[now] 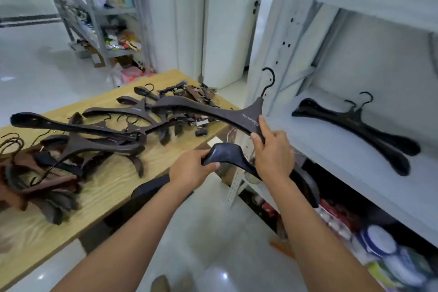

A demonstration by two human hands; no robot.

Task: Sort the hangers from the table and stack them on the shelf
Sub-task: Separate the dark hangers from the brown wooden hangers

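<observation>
2 stacked hangers (355, 123) on shelf (320, 149), pile (106, 130) on table (113, 187), held hangers (251, 116) between

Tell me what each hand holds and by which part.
The right hand pinches the dark brown hanger at its centre, just below the hook. The left hand grips a black hanger by one broad shoulder end.

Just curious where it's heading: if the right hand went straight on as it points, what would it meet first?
Probably the white perforated metal shelf upright, just behind the dark brown hanger the right hand grips, though depth is unclear.
</observation>
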